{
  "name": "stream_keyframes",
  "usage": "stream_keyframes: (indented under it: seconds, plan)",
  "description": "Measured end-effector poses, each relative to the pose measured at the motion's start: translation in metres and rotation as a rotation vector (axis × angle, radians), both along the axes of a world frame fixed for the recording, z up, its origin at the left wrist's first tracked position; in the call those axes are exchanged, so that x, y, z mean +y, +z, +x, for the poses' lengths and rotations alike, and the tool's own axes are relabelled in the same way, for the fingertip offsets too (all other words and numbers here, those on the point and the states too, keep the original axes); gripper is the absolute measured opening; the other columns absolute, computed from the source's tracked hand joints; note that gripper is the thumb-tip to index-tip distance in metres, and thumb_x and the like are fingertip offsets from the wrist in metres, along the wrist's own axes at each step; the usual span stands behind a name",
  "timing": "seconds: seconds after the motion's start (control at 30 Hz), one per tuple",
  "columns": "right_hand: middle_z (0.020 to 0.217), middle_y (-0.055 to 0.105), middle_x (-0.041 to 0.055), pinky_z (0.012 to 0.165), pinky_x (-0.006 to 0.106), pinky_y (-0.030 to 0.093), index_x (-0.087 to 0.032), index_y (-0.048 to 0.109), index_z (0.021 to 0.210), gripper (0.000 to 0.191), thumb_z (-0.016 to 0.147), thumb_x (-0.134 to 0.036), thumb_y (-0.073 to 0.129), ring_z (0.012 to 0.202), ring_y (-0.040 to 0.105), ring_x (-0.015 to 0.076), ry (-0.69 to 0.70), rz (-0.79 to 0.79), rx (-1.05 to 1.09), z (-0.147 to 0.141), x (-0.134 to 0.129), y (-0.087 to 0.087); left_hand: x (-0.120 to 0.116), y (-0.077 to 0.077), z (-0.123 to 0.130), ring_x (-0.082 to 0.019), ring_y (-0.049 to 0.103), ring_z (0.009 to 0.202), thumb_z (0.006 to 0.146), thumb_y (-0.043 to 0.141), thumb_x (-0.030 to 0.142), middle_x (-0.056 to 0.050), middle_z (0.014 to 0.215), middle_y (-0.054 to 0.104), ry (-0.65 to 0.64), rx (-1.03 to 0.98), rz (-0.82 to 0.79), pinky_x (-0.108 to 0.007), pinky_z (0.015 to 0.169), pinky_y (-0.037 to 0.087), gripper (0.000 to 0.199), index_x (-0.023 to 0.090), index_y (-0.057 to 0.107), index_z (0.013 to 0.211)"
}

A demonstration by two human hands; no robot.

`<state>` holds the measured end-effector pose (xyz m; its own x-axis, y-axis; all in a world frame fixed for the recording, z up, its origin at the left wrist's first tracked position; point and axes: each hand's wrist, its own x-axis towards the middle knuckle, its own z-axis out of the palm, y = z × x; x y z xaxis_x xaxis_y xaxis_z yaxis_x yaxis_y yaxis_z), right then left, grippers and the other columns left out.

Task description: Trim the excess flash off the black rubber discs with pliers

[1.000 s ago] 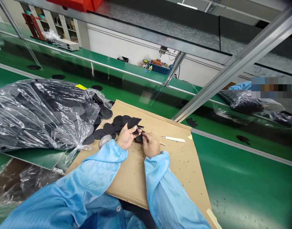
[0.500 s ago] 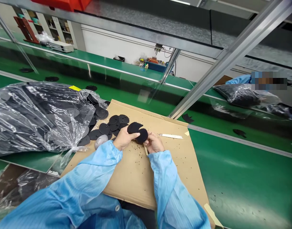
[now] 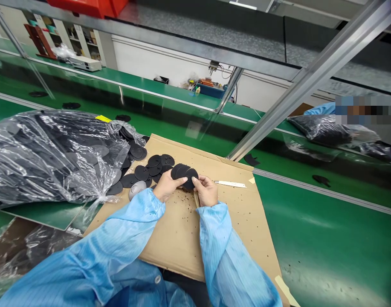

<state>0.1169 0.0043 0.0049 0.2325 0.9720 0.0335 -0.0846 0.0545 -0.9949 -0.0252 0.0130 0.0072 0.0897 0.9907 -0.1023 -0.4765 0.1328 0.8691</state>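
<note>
Several thin black discs (image 3: 181, 171) are fanned out between my two hands over the cardboard sheet (image 3: 172, 238). My left hand (image 3: 165, 186) pinches the left side of the fan, thumb on top. My right hand (image 3: 207, 192) is closed on the edge of the rightmost disc (image 3: 192, 174). Below the right fingers a slim tan stick-like thing (image 3: 196, 199) shows; whether that hand grips it is unclear. A pile of loose black discs (image 3: 141, 172) lies left of my hands, with a greyish disc (image 3: 137, 189) in front. Right of my hands lies a white-handled craft knife (image 3: 231, 184).
A large clear plastic bag (image 3: 54, 157) full of black discs stands at the left. Small black crumbs dot the cardboard. A metal post (image 3: 278, 98) rises behind it at the right. Another person's blue sleeve (image 3: 320, 108) shows beyond, beside a filled bag (image 3: 320, 128).
The discs in my hands have turned from an overlapping pair with a notched edge into a wider fan. My right thumb has come onto the rightmost disc. The view has shifted slightly.
</note>
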Motion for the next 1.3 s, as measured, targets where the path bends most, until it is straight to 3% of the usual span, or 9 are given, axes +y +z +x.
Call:
stream_keyframes:
  seconds: [0.13, 0.53, 0.73, 0.83, 1.0, 1.17, 1.3]
  plan:
    - [0.059, 0.063, 0.0007, 0.043, 0.022, 0.041, -0.015, 0.065, 0.075, 0.038, 0.057, -0.045, 0.080, 0.047, 0.049, 0.0084, 0.008, 0.040, -0.012, 0.000, 0.000, -0.001, 0.001, -0.001, 0.001, -0.020, 0.064, 0.085, 0.055, 0.084, 0.026, -0.008, 0.095, 0.070, 0.017, 0.029, -0.005, -0.038, 0.083, 0.051, 0.050, 0.011, 0.065, 0.099]
    - [0.060, 0.062, 0.0002, 0.042, 0.023, 0.042, -0.015, 0.064, 0.077, 0.042, 0.055, -0.047, 0.080, 0.047, 0.050, 0.0094, 0.010, 0.013, -0.030, -0.003, -0.002, 0.003, -0.003, 0.001, 0.002, -0.020, 0.064, 0.090, 0.059, 0.083, 0.030, -0.010, 0.098, 0.070, -0.052, 0.011, 0.018, -0.038, 0.089, 0.048, 0.047, 0.010, 0.066, 0.099]
    - [0.053, 0.055, -0.0034, 0.044, 0.023, 0.038, -0.015, 0.065, 0.081, 0.041, 0.065, -0.052, 0.074, 0.045, 0.043, 0.0088, 0.072, 0.030, -0.164, 0.002, -0.002, 0.000, -0.004, 0.003, 0.001, -0.019, 0.064, 0.087, 0.058, 0.083, 0.029, -0.008, 0.094, 0.071, -0.062, -0.012, 0.018, -0.036, 0.088, 0.048, 0.043, 0.011, 0.069, 0.095]
    - [0.056, 0.056, -0.0017, 0.048, 0.024, 0.038, -0.016, 0.063, 0.071, 0.041, 0.076, -0.057, 0.063, 0.051, 0.045, 0.0110, 0.100, 0.075, -0.334, 0.006, -0.004, 0.002, -0.005, 0.004, 0.000, -0.019, 0.063, 0.084, 0.059, 0.083, 0.031, -0.008, 0.089, 0.071, -0.122, -0.023, 0.017, -0.035, 0.085, 0.048, 0.041, 0.010, 0.070, 0.092]
    - [0.044, 0.043, -0.0004, 0.046, 0.026, 0.030, -0.019, 0.045, 0.044, 0.060, 0.087, -0.061, 0.042, 0.047, 0.041, 0.0122, 0.221, 0.114, -0.650, 0.014, -0.007, 0.008, -0.007, 0.007, -0.002, -0.019, 0.062, 0.082, 0.059, 0.083, 0.030, -0.008, 0.087, 0.069, -0.205, -0.079, 0.036, -0.034, 0.082, 0.047, 0.040, 0.010, 0.070, 0.091]
    - [0.047, 0.043, -0.0013, 0.047, 0.025, 0.029, -0.018, 0.047, 0.048, 0.056, 0.086, -0.059, 0.046, 0.047, 0.039, 0.0111, 0.346, 0.147, -0.609, 0.014, -0.009, 0.010, -0.008, 0.008, -0.002, -0.017, 0.061, 0.080, 0.056, 0.085, 0.029, -0.007, 0.084, 0.068, -0.200, -0.113, 0.009, -0.033, 0.081, 0.046, 0.039, 0.009, 0.069, 0.086]
    - [0.049, 0.043, -0.0010, 0.049, 0.025, 0.029, -0.017, 0.049, 0.049, 0.054, 0.085, -0.057, 0.049, 0.049, 0.039, 0.0111, 0.328, 0.172, -0.600, 0.013, -0.010, 0.014, -0.008, 0.007, -0.002, -0.017, 0.061, 0.080, 0.056, 0.086, 0.028, -0.007, 0.085, 0.068, -0.193, -0.127, 0.016, -0.034, 0.083, 0.046, 0.040, 0.010, 0.069, 0.086]
